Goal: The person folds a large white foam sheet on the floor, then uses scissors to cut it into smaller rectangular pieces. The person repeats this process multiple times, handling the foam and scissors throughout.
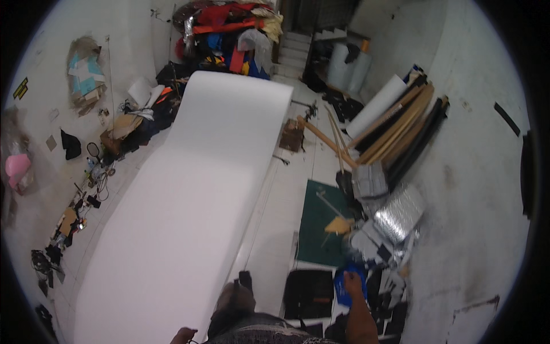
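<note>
My right hand (pixel 352 282) is closed on a flat blue piece (pixel 342 295), bag-like and low at the right; its exact kind I cannot make out. A black flat piece (pixel 308 294) lies just left of it. My left hand (pixel 184 336) shows only partly at the lower edge. One finger points to the right, and I see nothing held in it. Beside that hand runs a long, wide white sheet (pixel 189 189), spread over the floor or a low surface, its far end curving over.
A green mat (pixel 321 241) with a yellowish scrap (pixel 339 224) lies at the right. Behind it lean long rolls and tubes (pixel 401 126), near a silver foil bundle (pixel 400 213). Small tools and cables (pixel 71 221) line the left wall. Piled fabrics (pixel 229 34) and stairs (pixel 293 51) are at the back.
</note>
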`<state>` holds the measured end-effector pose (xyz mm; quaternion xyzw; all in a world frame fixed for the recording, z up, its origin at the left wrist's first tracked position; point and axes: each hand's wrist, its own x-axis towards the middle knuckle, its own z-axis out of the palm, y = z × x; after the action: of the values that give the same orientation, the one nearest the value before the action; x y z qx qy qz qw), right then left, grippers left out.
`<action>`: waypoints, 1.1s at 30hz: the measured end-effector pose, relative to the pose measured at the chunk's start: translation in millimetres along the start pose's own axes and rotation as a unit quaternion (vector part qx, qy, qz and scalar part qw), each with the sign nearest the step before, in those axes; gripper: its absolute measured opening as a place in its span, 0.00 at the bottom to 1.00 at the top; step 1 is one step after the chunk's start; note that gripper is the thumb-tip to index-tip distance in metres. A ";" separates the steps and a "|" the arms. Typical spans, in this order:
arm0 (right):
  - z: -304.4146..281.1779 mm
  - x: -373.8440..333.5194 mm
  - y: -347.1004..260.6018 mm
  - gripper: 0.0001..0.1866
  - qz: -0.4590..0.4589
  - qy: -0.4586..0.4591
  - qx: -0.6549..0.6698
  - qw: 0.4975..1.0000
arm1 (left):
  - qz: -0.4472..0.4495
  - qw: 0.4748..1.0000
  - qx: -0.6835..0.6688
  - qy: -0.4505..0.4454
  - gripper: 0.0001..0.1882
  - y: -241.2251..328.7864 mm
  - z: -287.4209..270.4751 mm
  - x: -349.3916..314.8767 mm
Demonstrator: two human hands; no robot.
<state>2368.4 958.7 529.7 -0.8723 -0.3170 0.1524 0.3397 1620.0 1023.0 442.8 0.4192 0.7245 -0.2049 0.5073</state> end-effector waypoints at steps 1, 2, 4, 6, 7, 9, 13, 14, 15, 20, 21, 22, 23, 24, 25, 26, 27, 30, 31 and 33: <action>13.8 49.1 -51.4 0.18 -0.005 -0.013 0.033 0.999 | -0.001 1.000 0.008 0.002 0.27 8.8 -4.5 15.0; 24.5 86.3 -101.0 0.18 -0.005 -0.026 0.062 0.998 | 0.000 1.000 0.022 0.004 0.27 20.0 -10.6 32.4; 38.3 160.5 -137.2 0.19 -0.048 -0.026 0.077 0.995 | 0.095 0.989 0.111 0.019 0.28 70.5 -31.0 82.2; 69.4 196.2 -155.9 0.18 -0.052 -0.036 0.024 0.998 | 0.184 0.957 0.208 0.081 0.28 129.5 -73.0 122.4; 83.2 208.6 -165.0 0.18 -0.043 -0.075 0.021 0.996 | 0.105 0.981 0.147 0.071 0.29 179.6 -106.2 147.8; 84.3 222.3 -174.9 0.19 -0.007 -0.164 -0.009 0.986 | 0.072 0.988 0.110 0.085 0.29 313.4 -169.5 138.8; 103.2 235.9 -127.5 0.23 0.237 -0.267 0.028 0.934 | 0.276 0.930 -0.092 0.226 0.26 573.2 -274.7 115.8; 113.2 243.9 -124.0 0.22 0.312 -0.301 0.040 0.900 | 0.289 0.919 -0.139 0.230 0.24 620.1 -304.5 99.4; 129.7 261.1 -125.6 0.21 0.373 -0.343 0.047 0.861 | 0.340 0.885 -0.185 0.258 0.22 640.9 -332.5 104.7; 135.3 387.3 -38.9 0.21 0.427 -0.384 0.025 0.818 | 0.281 0.900 -0.240 0.231 0.21 785.7 -336.9 132.6; 143.6 417.1 -26.5 0.23 0.419 -0.397 0.022 0.816 | 0.245 0.915 -0.235 0.220 0.22 780.9 -325.6 161.4; 161.1 463.7 -26.5 0.24 0.403 -0.410 0.024 0.818 | 0.187 0.936 -0.170 0.244 0.24 770.4 -313.6 193.9; 160.0 525.6 -37.2 0.25 0.188 -0.479 -0.188 0.836 | 0.133 0.948 -0.200 0.207 0.25 768.8 -283.7 200.7; 164.5 592.8 -52.3 0.24 0.163 -0.466 -0.197 0.847 | 0.136 0.953 -0.175 0.206 0.25 766.0 -259.3 205.4; 161.5 659.0 -69.3 0.24 0.138 -0.450 -0.209 0.857 | 0.068 0.967 -0.196 0.147 0.23 764.8 -234.7 209.7; 208.1 721.7 -110.1 0.24 0.277 -0.388 0.006 0.879 | 0.120 0.982 0.080 0.123 0.23 711.0 -236.8 243.0; 199.4 775.5 -127.5 0.20 -0.051 -0.267 -0.257 0.927 | 0.067 0.993 -0.032 0.094 0.22 721.7 -202.5 238.0; 215.2 920.8 -239.2 0.18 -0.077 -0.169 -0.120 0.975 | -0.151 0.974 -0.167 -0.022 0.20 762.8 -170.6 199.6; 202.8 976.5 -276.2 0.18 0.000 -0.240 -0.029 0.970 | -0.162 0.970 -0.181 -0.026 0.20 787.5 -169.0 195.6; 261.2 1028.1 -388.0 0.22 0.065 -0.235 -0.002 0.970 | -0.045 0.994 -0.087 -0.041 0.19 759.1 -182.5 206.3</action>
<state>2842.1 1983.7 556.4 -0.8314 -0.3312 0.3742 0.2429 2108.4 1665.9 426.3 0.3315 0.7361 -0.1811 0.5617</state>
